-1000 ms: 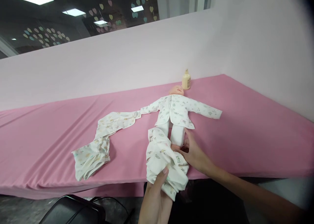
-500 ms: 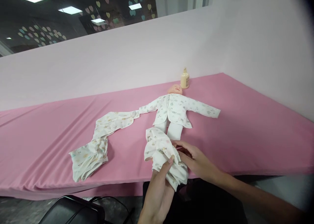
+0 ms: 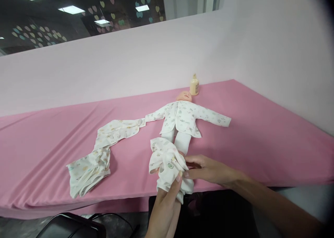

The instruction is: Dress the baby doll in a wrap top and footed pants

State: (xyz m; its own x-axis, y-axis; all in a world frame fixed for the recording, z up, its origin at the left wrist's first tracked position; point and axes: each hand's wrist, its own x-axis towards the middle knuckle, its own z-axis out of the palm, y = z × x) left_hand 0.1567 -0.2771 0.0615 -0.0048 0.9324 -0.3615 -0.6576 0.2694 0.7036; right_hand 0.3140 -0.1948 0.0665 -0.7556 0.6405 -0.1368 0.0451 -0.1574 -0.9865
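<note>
Head view, landmark: the doll (image 3: 182, 118) lies on its back on the pink table (image 3: 261, 133), head away from the person, arms spread, already wearing a printed top.
Head view, trousers: the bunched printed trousers (image 3: 167, 163) sit at the doll's feet, just on the near side of its legs, gathered into a lump, likely so a leg opening can be found and held wide.
Head view, left hand: the left hand (image 3: 168, 199) comes up from below the table edge, nearer than the doll's feet, thumb and fingers pinched on the lower folds of the trousers.
Head view, right hand: the right hand (image 3: 206, 168) reaches in from the doll's right-hand side of the picture, fingers closed on the cloth edge next to the doll's foot; the two hands meet on the same bundle, fingertips almost touching.
Head view, spare clothes: a second printed garment (image 3: 104, 147) lies spread out left of the doll, one end touching the doll's sleeve.
Head view, bottle: a small cream bottle (image 3: 194, 85) stands upright just beyond the doll's head, by the wall.
Head view, hidden: the doll's feet are covered by cloth and fingers; whether a foot is inside a trouser leg cannot be told. The left palm is turned away.
Head view, cut off: a dark chair (image 3: 70, 227) is clipped by the lower edge.
</note>
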